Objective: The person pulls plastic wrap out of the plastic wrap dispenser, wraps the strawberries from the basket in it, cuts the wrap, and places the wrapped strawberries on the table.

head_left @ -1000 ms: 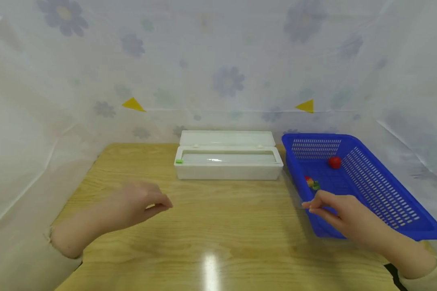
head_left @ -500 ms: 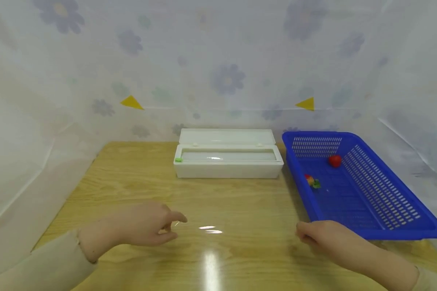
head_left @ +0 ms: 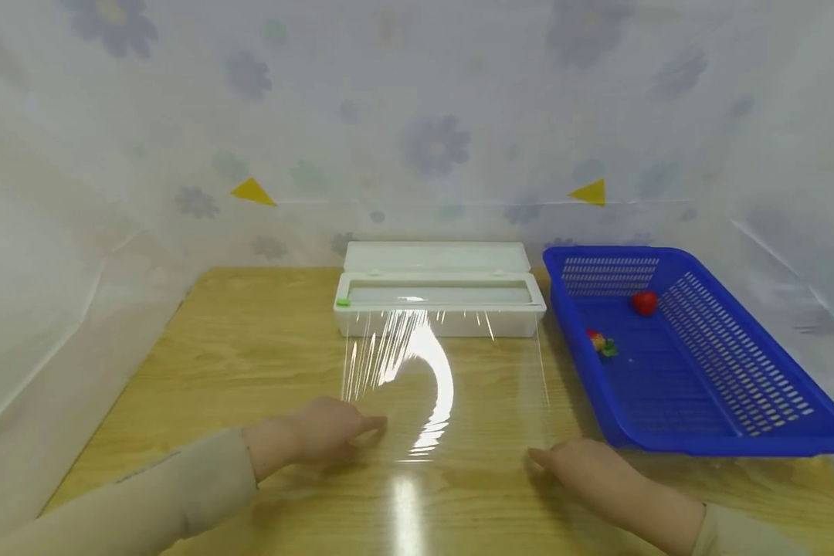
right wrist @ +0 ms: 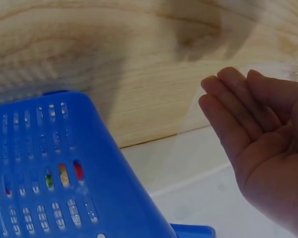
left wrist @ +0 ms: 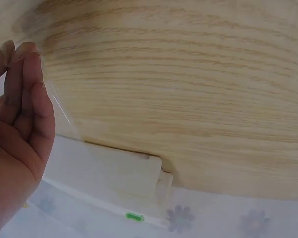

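Note:
A clear sheet of cling film (head_left: 452, 386) stretches toward me from the slot of a white cling film dispenser (head_left: 438, 259) with its lid raised. At the sheet's near left corner, my left hand (head_left: 327, 428) pinches the film between thumb and fingertips; the left wrist view shows that hand (left wrist: 20, 99) with the film's edge running from it to the box. My right hand (head_left: 598, 471) pinches the near right corner, and in the right wrist view its thumb meets the fingers of the hand (right wrist: 263, 119) at the film. A green slider (head_left: 344, 303) sits at the dispenser's left end.
On the right stands a blue plastic basket (head_left: 750, 445) with slotted walls, close beside my right hand. Inside lie a round red item (head_left: 644, 303) and a small red, yellow and green one (head_left: 601, 342). A flowered white curtain (head_left: 438, 147) hangs behind the wooden table (head_left: 250, 332).
Both hands have come nearer to me, the left also moving rightward. The film now spans from the dispenser to the hands, bright with glare. The left thumb and fingers, apart half a second ago, have closed.

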Demonstrator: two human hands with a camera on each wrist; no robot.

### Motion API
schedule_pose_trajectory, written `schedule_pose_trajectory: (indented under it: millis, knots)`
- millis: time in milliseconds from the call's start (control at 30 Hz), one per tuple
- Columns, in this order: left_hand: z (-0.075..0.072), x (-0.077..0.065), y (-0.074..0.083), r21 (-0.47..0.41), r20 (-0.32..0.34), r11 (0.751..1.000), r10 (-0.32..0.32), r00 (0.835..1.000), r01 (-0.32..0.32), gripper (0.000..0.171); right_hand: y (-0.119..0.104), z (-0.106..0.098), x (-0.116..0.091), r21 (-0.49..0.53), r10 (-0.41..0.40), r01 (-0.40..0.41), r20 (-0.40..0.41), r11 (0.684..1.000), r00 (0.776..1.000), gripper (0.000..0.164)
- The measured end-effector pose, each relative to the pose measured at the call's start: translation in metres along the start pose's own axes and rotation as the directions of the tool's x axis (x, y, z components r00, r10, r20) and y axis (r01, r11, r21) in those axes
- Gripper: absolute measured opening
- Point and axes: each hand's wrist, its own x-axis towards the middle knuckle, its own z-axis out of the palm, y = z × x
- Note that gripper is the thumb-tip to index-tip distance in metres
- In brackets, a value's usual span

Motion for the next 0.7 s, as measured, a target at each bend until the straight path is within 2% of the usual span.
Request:
schedule_pose_trajectory:
  millis: [100,200,267,333,400,467,533,600,667,700]
  knots:
    - [0.005,0.002,0.001,0.020,-0.002,1.000,-0.006,1.000,0.007,0.054,0.002,0.006,-0.002,0.007,-0.032,0.032,-0.031,0.999,0.999,0.021]
    - [0.011,0.001,0.001,-0.015,0.003,1.000,-0.022,1.000,0.022,0.056,0.002,0.012,-0.004,-0.040,-0.062,0.062,-0.012,0.997,0.998,0.020]
    - [0.017,-0.002,0.000,-0.050,0.013,0.998,-0.033,0.999,0.033,0.057,0.002,0.015,-0.008,-0.086,-0.060,0.065,0.051,0.994,0.997,0.015]
    - [0.022,-0.005,-0.002,-0.081,0.012,0.996,-0.039,0.999,0.040,0.058,0.004,0.017,-0.012,-0.150,-0.072,0.092,0.134,0.984,0.988,0.023]
    - [0.027,-0.007,-0.004,-0.082,-0.008,0.996,-0.029,1.000,0.028,0.057,0.006,0.020,-0.018,-0.168,-0.091,0.126,0.202,0.978,0.975,0.034]
    - [0.031,-0.009,-0.006,-0.030,-0.053,1.000,-0.004,0.999,0.002,0.056,0.010,0.024,-0.024,-0.167,-0.131,0.169,0.221,0.971,0.966,0.038]
    - [0.034,-0.011,-0.006,0.087,-0.093,0.996,0.026,0.995,-0.018,0.054,0.014,0.030,-0.031,-0.165,-0.172,0.204,0.186,0.965,0.967,0.046]
    - [0.037,-0.013,-0.005,0.213,-0.134,0.977,0.056,0.989,-0.026,0.053,0.017,0.038,-0.038,-0.142,-0.200,0.215,0.113,0.966,0.973,0.066]
    - [0.039,-0.014,-0.004,0.318,-0.170,0.947,0.091,0.981,-0.032,0.052,0.020,0.047,-0.045,-0.108,-0.205,0.212,0.074,0.971,0.976,0.084]
    - [0.040,-0.015,-0.004,0.356,-0.188,0.934,0.108,0.976,-0.035,0.052,0.022,0.052,-0.049,-0.108,-0.213,0.216,0.039,0.970,0.976,0.088]
